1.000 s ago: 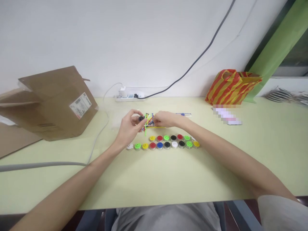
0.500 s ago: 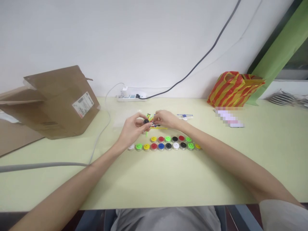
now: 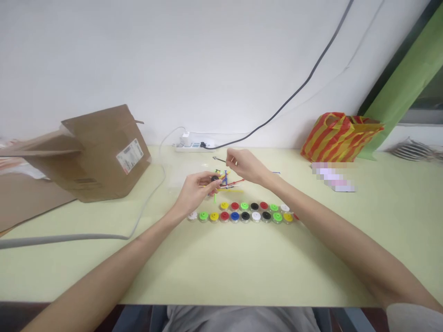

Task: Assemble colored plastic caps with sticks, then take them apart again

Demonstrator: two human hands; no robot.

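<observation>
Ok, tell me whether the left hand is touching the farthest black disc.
Touching. The head view shows the left hand pinching the black disc, with no gap between them.

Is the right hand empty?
No, the right hand pinches a thin dark stick, which juts out toward the left side of the picture.

I sit at a pale bench [image 3: 242, 267] against a plain white wall [image 3: 207, 60], in some indoor workspace; whether workshop, office or home I cannot tell. Rows of coloured plastic discs [image 3: 235, 215], a power strip [image 3: 192, 147] and a labelled cardboard box [image 3: 107, 147] show it.
</observation>
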